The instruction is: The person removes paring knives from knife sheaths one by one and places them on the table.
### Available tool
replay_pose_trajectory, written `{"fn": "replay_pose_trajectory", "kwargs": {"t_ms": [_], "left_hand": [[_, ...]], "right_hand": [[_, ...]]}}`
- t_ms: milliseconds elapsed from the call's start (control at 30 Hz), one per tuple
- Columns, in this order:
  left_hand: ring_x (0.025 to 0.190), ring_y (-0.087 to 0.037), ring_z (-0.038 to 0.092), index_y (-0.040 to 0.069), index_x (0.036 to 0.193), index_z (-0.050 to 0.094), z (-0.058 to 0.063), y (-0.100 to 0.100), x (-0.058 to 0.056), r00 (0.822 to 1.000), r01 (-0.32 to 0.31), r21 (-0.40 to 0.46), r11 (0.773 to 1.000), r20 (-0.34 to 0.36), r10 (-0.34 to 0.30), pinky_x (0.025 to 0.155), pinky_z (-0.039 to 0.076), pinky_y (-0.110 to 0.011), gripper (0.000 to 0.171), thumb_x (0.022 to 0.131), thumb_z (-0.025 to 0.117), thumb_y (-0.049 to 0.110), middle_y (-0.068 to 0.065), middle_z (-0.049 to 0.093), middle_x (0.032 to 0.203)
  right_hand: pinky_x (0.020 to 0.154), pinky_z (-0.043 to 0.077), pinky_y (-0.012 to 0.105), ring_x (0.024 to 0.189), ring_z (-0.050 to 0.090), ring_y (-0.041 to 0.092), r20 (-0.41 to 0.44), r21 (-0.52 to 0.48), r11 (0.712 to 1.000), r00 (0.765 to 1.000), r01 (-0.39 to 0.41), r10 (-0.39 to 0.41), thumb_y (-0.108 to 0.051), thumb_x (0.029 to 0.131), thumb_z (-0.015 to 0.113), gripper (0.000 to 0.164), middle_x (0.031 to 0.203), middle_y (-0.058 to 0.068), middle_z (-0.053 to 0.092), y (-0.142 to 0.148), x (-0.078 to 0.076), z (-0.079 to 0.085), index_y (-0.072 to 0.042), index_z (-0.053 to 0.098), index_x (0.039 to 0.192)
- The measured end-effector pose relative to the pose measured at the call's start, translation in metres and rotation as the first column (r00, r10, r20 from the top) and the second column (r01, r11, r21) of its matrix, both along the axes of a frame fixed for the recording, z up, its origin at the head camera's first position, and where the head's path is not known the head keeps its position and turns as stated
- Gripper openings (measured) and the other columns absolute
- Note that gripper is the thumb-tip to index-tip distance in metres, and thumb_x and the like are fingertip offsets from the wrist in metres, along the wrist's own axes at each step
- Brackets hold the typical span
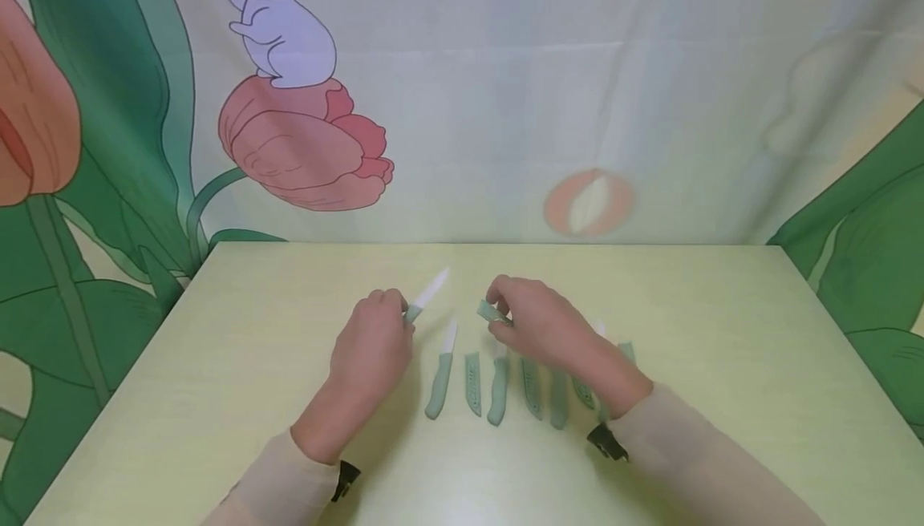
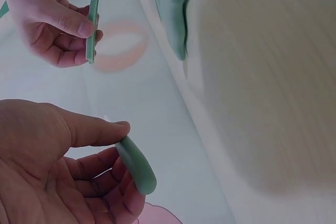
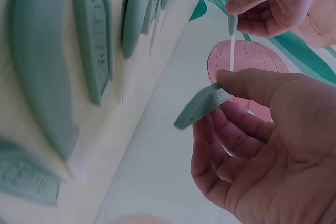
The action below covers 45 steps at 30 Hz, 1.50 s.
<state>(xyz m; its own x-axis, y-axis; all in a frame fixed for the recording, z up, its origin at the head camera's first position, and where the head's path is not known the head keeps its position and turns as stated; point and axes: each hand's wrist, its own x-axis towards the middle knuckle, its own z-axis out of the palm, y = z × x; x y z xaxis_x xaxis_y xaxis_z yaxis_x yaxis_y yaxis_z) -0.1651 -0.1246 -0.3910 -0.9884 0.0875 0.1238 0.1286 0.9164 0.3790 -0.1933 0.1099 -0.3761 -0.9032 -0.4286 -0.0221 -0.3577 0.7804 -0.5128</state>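
My left hand [image 1: 371, 341] pinches a small knife [image 1: 433, 287] by its green handle, with the white blade pointing up and away to the right. In the left wrist view the rounded handle end [image 2: 137, 166] sticks out below thumb and fingers. Across from it, my right hand [image 1: 541, 321] pinches a green blade sheath [image 1: 492, 313] between thumb and fingertips. The right wrist view shows this sheath [image 3: 202, 106] tilted, apart from the knife. Both hands are raised over the table.
On the pale yellow table [image 1: 180, 398] lies a row of knives and sheaths, side by side. A bare knife [image 1: 439, 386] is leftmost, then a sheath [image 1: 472, 383], then another knife [image 1: 498, 390]. My right forearm covers part of the row. A printed curtain [image 1: 462, 109] hangs behind.
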Motion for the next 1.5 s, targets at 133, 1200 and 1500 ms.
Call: {"fn": "replay_pose_trajectory", "kwargs": {"t_ms": [133,1200,1500], "left_hand": [[0.083,-0.028,0.063,-0.006,0.109,0.063,0.000,-0.005,-0.001,1.000,0.001,0.019,1.000,0.019,-0.001,0.067,0.058,-0.039,0.018,0.098,0.073,0.003,-0.014,0.063,0.094],[0.070,-0.025,0.056,-0.012,0.108,0.047,-0.017,-0.028,0.001,0.983,0.007,0.018,1.000,0.183,-0.010,0.062,0.053,-0.039,0.029,0.096,0.071,0.000,-0.017,0.056,0.084],[0.070,-0.027,0.055,-0.011,0.107,0.046,-0.021,-0.028,0.007,0.972,0.005,0.020,1.000,0.236,-0.009,0.061,0.052,-0.042,0.018,0.096,0.060,-0.003,-0.017,0.054,0.084]], "right_hand": [[0.078,0.056,0.035,0.081,0.065,0.017,0.047,-0.042,0.999,0.999,-0.011,0.013,-0.013,0.099,0.072,0.040,0.108,0.007,0.071,-0.010,-0.002,0.000,-0.006,0.060,0.136],[0.068,0.052,0.030,0.079,0.059,0.017,0.243,-0.071,0.986,0.962,0.149,-0.128,-0.018,0.095,0.079,0.040,0.108,0.010,0.067,-0.106,-0.002,-0.022,0.001,0.062,0.127],[0.057,0.052,0.029,0.069,0.060,0.019,0.282,0.002,0.989,0.949,0.146,-0.141,-0.015,0.096,0.078,0.029,0.093,0.011,0.057,-0.121,0.007,-0.026,0.001,0.056,0.108]]}}
